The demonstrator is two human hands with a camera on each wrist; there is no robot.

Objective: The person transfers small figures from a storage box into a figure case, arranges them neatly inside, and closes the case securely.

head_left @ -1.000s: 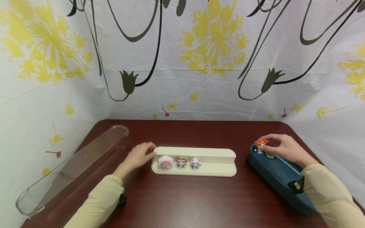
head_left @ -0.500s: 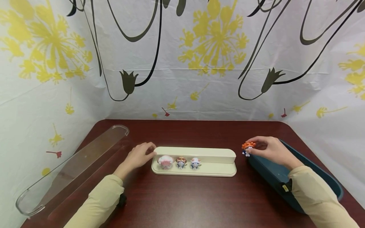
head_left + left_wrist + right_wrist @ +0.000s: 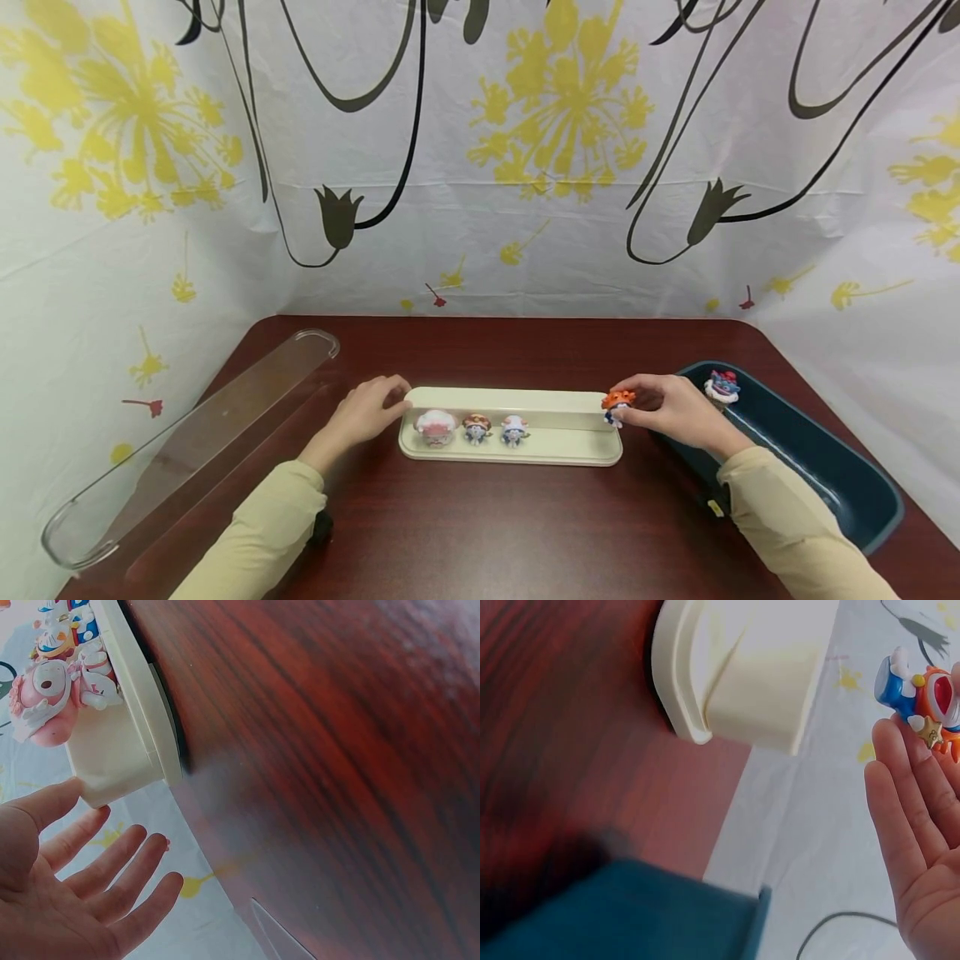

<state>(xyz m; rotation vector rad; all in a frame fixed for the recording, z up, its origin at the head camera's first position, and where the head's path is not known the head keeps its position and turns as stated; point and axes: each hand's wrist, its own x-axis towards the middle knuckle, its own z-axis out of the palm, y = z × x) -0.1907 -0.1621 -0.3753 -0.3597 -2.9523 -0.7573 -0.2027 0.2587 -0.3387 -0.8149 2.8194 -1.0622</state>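
My right hand point(image 3: 678, 412) pinches a small figurine point(image 3: 617, 407) with an orange head and blue-and-white body, just above the right end of the cream stepped display base point(image 3: 573, 446). In the right wrist view that figurine point(image 3: 922, 697) shows a gold star and blue feet, partly cut off by the frame edge. My left hand point(image 3: 367, 408) touches the base's left end, its fingers loosely extended; the left wrist view shows the thumb point(image 3: 56, 801) at the corner. On the base's lower step stand a pink-and-white figurine point(image 3: 436, 427), a brown-topped one point(image 3: 477, 428) and a white-hatted one point(image 3: 513, 430).
A dark blue tray point(image 3: 832, 442) lies at the right, with a blue-and-red figurine point(image 3: 722, 387) at its far end. A long clear plastic cover point(image 3: 202, 442) rests along the left table edge. Patterned cloth point(image 3: 480, 250) hangs behind the table.
My right hand has carried the orange-headed figurine leftward from the blue tray to the cream base's right end, uncovering the blue-and-red figurine. The left hand stays in place.
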